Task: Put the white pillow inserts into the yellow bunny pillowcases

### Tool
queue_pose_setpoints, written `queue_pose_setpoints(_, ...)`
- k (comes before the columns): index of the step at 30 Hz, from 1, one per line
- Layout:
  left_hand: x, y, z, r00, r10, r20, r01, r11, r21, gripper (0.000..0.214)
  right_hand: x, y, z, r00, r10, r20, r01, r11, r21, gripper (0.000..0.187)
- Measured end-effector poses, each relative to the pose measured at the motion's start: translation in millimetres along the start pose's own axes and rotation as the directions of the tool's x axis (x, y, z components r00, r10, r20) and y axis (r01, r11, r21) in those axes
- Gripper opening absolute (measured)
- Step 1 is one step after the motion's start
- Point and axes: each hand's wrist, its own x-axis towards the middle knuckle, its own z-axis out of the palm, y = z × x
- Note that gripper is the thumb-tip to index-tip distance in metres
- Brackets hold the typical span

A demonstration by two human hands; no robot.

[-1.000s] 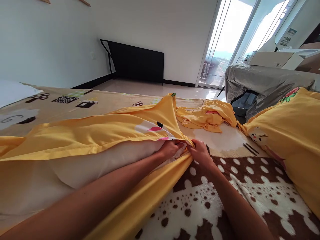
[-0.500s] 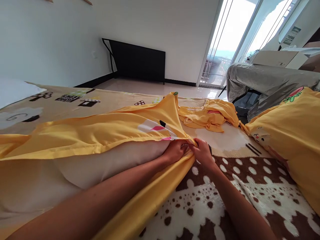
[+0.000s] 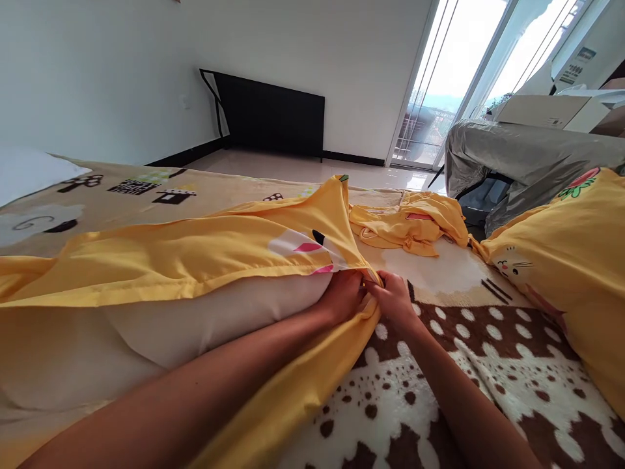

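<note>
A yellow pillowcase (image 3: 209, 251) with white and pink print lies partly over a pale pillow (image 3: 234, 309), its long side open towards me. My left hand (image 3: 347, 294) reaches into the opening at the far right end, fingers closed on the case's fabric. Beside it, my right hand (image 3: 394, 296) pinches the corner of the opening from outside. The two hands almost touch, and a small dark bit shows between their fingertips, too small to name.
Beneath everything spreads a patterned brown and cream blanket (image 3: 371, 391). Crumpled yellow cloth (image 3: 415, 221) lies beyond my hands. A yellow cushion (image 3: 581, 260) stands at right, a white pillow (image 3: 34, 172) at far left. Past the bed are a black panel (image 3: 271, 117) and a plastic-wrapped sofa (image 3: 527, 153).
My left hand has turned slightly and drawn closer to my right fingers at the corner. The pillowcase's near edge sags a little lower. My right hand stays almost in place.
</note>
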Motion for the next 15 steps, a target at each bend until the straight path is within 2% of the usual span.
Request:
queue_pose_setpoints(7,11,-7,-1.4,0.998,-0.03,0.059,0.023,0.993,0.112,0.017,-8,-6,5,0.994,0.024,0.105,-0.048,0.969,0.241,0.017)
queue_pose_setpoints(15,12,-11,0.2,0.998,-0.001,0.062,-0.006,0.994,0.107,0.02,-8,-11,0,0.988,0.064,0.142,-0.11,0.934,0.34,0.024)
